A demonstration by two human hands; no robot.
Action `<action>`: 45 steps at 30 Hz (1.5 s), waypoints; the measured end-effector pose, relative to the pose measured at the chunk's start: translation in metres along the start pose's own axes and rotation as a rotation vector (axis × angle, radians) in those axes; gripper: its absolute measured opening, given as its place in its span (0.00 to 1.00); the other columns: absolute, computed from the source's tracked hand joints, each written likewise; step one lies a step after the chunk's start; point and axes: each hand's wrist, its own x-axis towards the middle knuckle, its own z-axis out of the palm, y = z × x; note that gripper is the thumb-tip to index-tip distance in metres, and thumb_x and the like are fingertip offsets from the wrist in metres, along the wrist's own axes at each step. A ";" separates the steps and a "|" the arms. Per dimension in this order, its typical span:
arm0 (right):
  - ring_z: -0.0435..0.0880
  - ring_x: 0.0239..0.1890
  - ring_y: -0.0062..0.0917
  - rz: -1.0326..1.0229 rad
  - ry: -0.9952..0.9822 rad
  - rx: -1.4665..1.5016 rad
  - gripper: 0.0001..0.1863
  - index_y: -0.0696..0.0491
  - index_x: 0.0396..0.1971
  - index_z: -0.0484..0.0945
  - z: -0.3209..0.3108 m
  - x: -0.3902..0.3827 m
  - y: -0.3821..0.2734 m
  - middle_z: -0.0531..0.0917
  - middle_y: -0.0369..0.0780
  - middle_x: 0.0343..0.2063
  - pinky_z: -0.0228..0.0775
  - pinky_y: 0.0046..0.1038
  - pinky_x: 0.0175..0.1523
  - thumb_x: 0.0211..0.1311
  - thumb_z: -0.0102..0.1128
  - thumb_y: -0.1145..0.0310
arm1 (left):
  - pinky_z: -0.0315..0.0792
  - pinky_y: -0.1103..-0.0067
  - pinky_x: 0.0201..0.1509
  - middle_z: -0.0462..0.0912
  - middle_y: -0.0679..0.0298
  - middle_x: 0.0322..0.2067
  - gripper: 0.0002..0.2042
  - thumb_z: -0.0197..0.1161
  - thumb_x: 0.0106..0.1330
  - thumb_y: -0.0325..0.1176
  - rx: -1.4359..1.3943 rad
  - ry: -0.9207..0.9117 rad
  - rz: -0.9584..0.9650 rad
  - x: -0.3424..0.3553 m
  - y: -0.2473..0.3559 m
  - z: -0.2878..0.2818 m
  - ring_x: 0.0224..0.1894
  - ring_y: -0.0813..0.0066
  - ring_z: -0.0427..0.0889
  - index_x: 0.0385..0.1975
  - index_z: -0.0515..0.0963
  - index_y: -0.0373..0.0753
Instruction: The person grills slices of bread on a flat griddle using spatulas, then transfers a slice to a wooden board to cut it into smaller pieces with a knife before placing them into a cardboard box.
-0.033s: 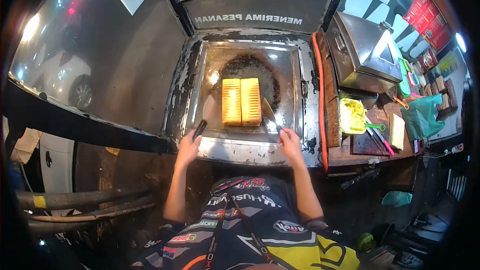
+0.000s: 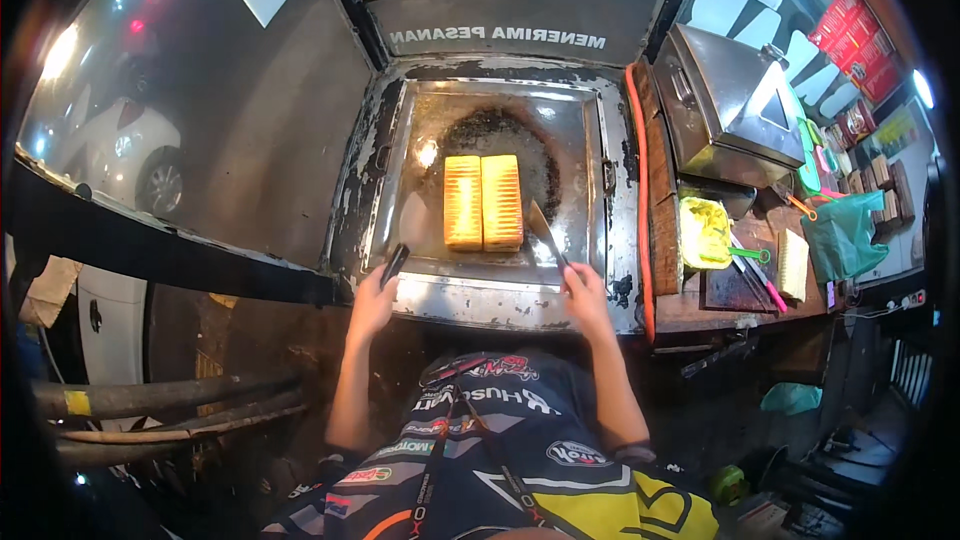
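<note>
At the griddle (image 2: 420,130), the right hand (image 2: 583,292) grips a metal spatula (image 2: 545,230) beside two toasted bread slabs (image 2: 483,202); the left hand (image 2: 373,300) clasps a dark handle (image 2: 394,264).

Night street with a white car (image 2: 120,155) and blurred lights lies left of the steel box (image 2: 725,100), which stands on a wooden counter (image 2: 665,230).

greasy, scorched metal griddle (image 2: 580,140)
</note>
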 end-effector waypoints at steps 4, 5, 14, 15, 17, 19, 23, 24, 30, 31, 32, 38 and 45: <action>0.64 0.15 0.11 0.142 -0.063 0.097 0.14 0.54 0.46 0.70 -0.012 -0.052 -0.012 0.73 0.33 0.20 0.52 0.15 0.16 0.65 0.54 0.63 | 0.60 0.86 0.19 0.70 0.72 0.19 0.13 0.56 0.65 0.32 -0.260 -0.123 -0.226 -0.049 0.007 -0.012 0.18 0.88 0.66 0.47 0.74 0.35; 0.62 0.13 0.10 0.197 -0.057 0.098 0.13 0.53 0.45 0.70 -0.011 -0.054 -0.006 0.72 0.32 0.20 0.50 0.15 0.15 0.65 0.55 0.62 | 0.62 0.85 0.21 0.70 0.71 0.19 0.13 0.56 0.64 0.32 -0.263 -0.146 -0.247 -0.056 0.007 -0.008 0.19 0.88 0.67 0.46 0.75 0.35; 0.63 0.14 0.10 -0.021 0.038 0.014 0.16 0.54 0.49 0.70 0.048 0.001 0.027 0.73 0.33 0.19 0.53 0.16 0.16 0.65 0.55 0.63 | 0.69 0.76 0.31 0.74 0.61 0.21 0.16 0.56 0.64 0.32 -0.085 -0.073 -0.043 -0.009 0.009 0.039 0.24 0.76 0.73 0.49 0.73 0.33; 0.63 0.14 0.10 -0.052 0.044 0.014 0.16 0.54 0.48 0.70 0.050 0.008 0.025 0.74 0.33 0.20 0.53 0.16 0.16 0.65 0.55 0.63 | 0.69 0.76 0.31 0.74 0.61 0.21 0.16 0.55 0.64 0.33 -0.088 -0.071 -0.050 0.000 0.011 0.040 0.25 0.76 0.73 0.49 0.73 0.33; 0.71 0.18 0.16 -0.160 0.048 -0.228 0.18 0.57 0.48 0.71 0.042 0.015 0.022 0.78 0.37 0.22 0.61 0.20 0.23 0.64 0.57 0.62 | 0.69 0.76 0.31 0.74 0.61 0.21 0.16 0.56 0.64 0.33 -0.134 -0.069 -0.065 0.001 0.013 0.037 0.25 0.75 0.73 0.49 0.73 0.33; 0.78 0.25 0.21 -0.207 0.043 -0.333 0.19 0.60 0.46 0.73 0.038 0.009 0.007 0.82 0.41 0.23 0.67 0.23 0.32 0.62 0.58 0.62 | 0.68 0.76 0.31 0.74 0.63 0.21 0.15 0.56 0.64 0.33 -0.194 -0.073 -0.029 -0.006 0.007 0.034 0.25 0.76 0.72 0.48 0.73 0.33; 0.78 0.24 0.20 -0.289 0.008 -0.517 0.18 0.58 0.46 0.74 0.039 -0.014 -0.028 0.80 0.40 0.20 0.66 0.23 0.29 0.61 0.59 0.62 | 0.68 0.78 0.29 0.74 0.66 0.21 0.13 0.56 0.63 0.32 -0.280 -0.086 -0.082 -0.038 -0.016 0.023 0.24 0.78 0.72 0.45 0.74 0.32; 0.78 0.24 0.19 -0.357 0.006 -0.529 0.18 0.58 0.46 0.74 0.040 -0.011 -0.031 0.80 0.40 0.19 0.66 0.23 0.29 0.61 0.59 0.62 | 0.68 0.78 0.29 0.74 0.66 0.21 0.12 0.56 0.63 0.31 -0.311 -0.086 -0.116 -0.047 -0.013 0.020 0.24 0.78 0.71 0.44 0.74 0.32; 0.83 0.28 0.36 -0.582 -0.031 -0.852 0.17 0.53 0.47 0.75 0.124 0.009 -0.098 0.83 0.46 0.27 0.70 0.33 0.32 0.59 0.58 0.61 | 0.68 0.79 0.29 0.76 0.65 0.21 0.10 0.58 0.63 0.31 -0.431 -0.069 -0.275 -0.082 -0.030 0.005 0.24 0.80 0.73 0.39 0.75 0.31; 0.82 0.31 0.40 -0.659 -0.025 -0.947 0.18 0.53 0.46 0.75 0.146 0.023 -0.104 0.83 0.46 0.29 0.71 0.37 0.35 0.59 0.58 0.60 | 0.69 0.79 0.30 0.77 0.64 0.22 0.10 0.59 0.62 0.30 -0.433 -0.019 -0.228 -0.083 -0.040 0.008 0.25 0.79 0.74 0.39 0.75 0.31; 0.82 0.35 0.44 -0.736 -0.015 -1.040 0.18 0.52 0.46 0.76 0.168 0.041 -0.107 0.83 0.47 0.32 0.71 0.41 0.38 0.59 0.58 0.59 | 0.66 0.81 0.25 0.75 0.67 0.21 0.09 0.59 0.63 0.31 -0.433 0.008 -0.189 -0.084 -0.047 0.009 0.21 0.82 0.71 0.39 0.74 0.33; 0.83 0.34 0.43 -0.747 0.057 -1.401 0.13 0.55 0.35 0.77 0.274 0.161 -0.088 0.83 0.49 0.29 0.75 0.41 0.39 0.58 0.55 0.62 | 0.59 0.86 0.16 0.71 0.72 0.19 0.08 0.59 0.64 0.32 -0.412 0.068 -0.096 -0.089 -0.068 -0.008 0.15 0.88 0.65 0.38 0.72 0.37; 0.84 0.26 0.42 -0.869 -0.094 -1.625 0.08 0.56 0.25 0.79 0.274 0.069 -0.027 0.82 0.49 0.23 0.77 0.39 0.31 0.48 0.55 0.68 | 0.64 0.81 0.26 0.72 0.68 0.21 0.08 0.60 0.62 0.33 -0.463 0.097 -0.207 -0.124 -0.082 -0.052 0.22 0.83 0.68 0.34 0.72 0.35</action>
